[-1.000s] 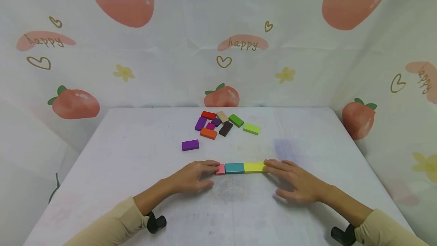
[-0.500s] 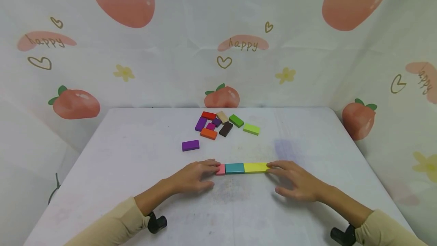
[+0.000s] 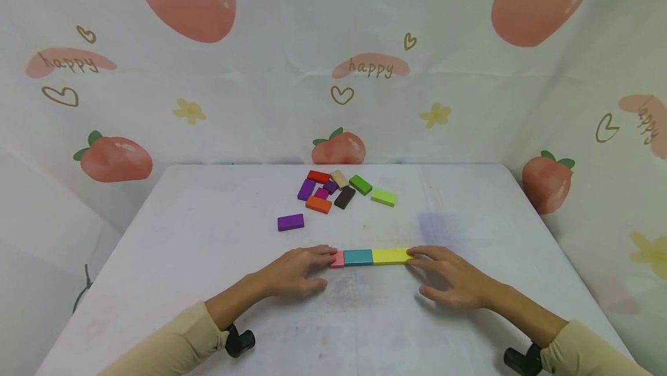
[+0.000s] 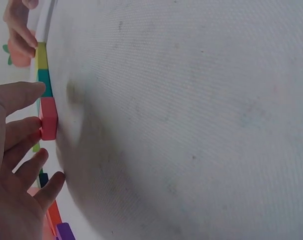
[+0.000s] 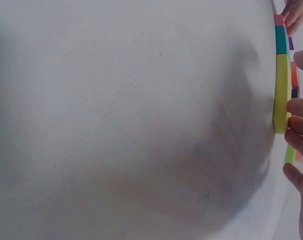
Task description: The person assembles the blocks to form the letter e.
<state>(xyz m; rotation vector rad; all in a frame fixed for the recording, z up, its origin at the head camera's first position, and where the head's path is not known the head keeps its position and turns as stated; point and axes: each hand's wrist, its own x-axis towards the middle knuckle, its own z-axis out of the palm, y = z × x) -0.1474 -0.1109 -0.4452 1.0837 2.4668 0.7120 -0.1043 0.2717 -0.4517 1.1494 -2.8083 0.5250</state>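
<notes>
A row of flat blocks lies end to end on the table: a pink block point(image 3: 339, 259) on the left, a teal block point(image 3: 358, 258) in the middle, a yellow block point(image 3: 389, 256) on the right. My left hand point(image 3: 297, 272) touches the pink block's outer end with its fingertips, thumb held apart. At the yellow block's far end, my right hand point(image 3: 453, 277) rests its fingertips, its thumb also apart. The left wrist view shows fingers against the pink block point(image 4: 49, 119); the right wrist view shows fingers at the end of the yellow block point(image 5: 281, 95).
A purple block point(image 3: 290, 222) lies alone behind my left hand. Farther back is a loose cluster of several blocks, among them an orange block point(image 3: 318, 204), a dark brown block point(image 3: 345, 197) and a lime block point(image 3: 384, 197). A printed cloth hangs behind the table point(image 3: 219, 202).
My right fingertips have shifted slightly to the right, showing more of the yellow block. The left hand and the loose blocks stay where they were.
</notes>
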